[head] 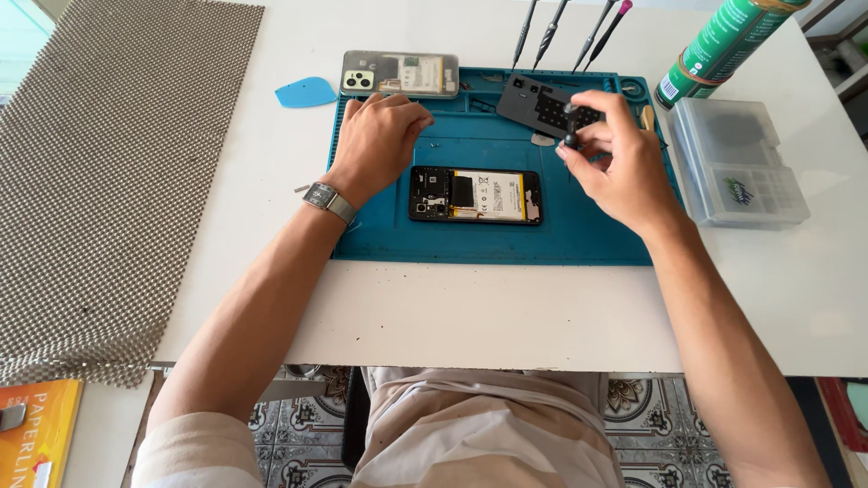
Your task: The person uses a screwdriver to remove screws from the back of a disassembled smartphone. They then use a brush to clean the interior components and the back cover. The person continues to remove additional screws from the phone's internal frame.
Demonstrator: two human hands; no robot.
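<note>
Opened phone (476, 194), back removed, lies flat on the blue mat (579, 239) at the tabletop's centre; thin, stiff, probably fragile inside, best held by its edges. Left hand (375, 140) rests knuckles-curled on the mat, grasping nothing visible. Right hand (615, 154) pinches a small dark tool (571, 126). Farther: dark perforated plate (547, 107), detached back cover (400, 73), blue pick (306, 92). Far right: green labelled can (723, 41), clear parts box (740, 163).

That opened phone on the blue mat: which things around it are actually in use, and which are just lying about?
In use:
- opened phone on the blue mat
- small black tool, pinched in the right hand
- left hand, resting on the mat

Lying about:
- back cover
- blue pick
- green can
- clear plastic box
- mesh mat
</note>
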